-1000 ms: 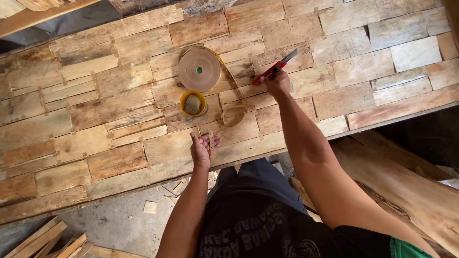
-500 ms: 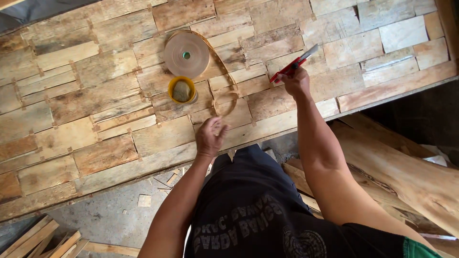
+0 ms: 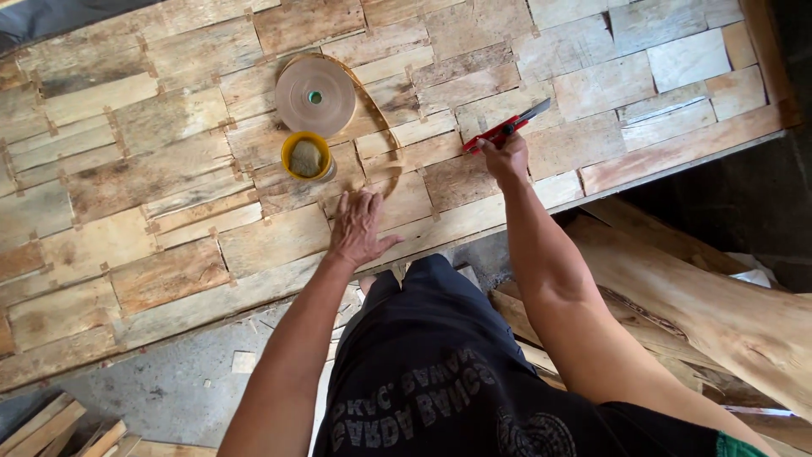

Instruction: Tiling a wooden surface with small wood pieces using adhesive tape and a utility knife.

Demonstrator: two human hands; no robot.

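Two hands are at work over one big sheet of patched veneer [image 3: 169, 178] that fills the upper frame. Going left to right: our left hand [image 3: 359, 227] lies flat and spread on the sheet at lower centre, fingers wide, holding nothing, just below the loose end of the tape. Half a second ago it sat curled at the sheet's near edge; now it has slid up onto the wood and opened out, so we judge it is pressing a strip or a seam down. Above it sit one tape roll [image 3: 315, 96], flat and tan, and one yellow cup [image 3: 307, 157] touching the roll's lower side; a tail of tape curls from the roll down toward the left hand. Right of centre, our right hand [image 3: 506, 157] is closed round one red knife [image 3: 506, 128], blade pointing to the upper right and lying low over the sheet. It has scarcely shifted. At lower right, rough planks [image 3: 719, 296] lie below the sheet's edge.
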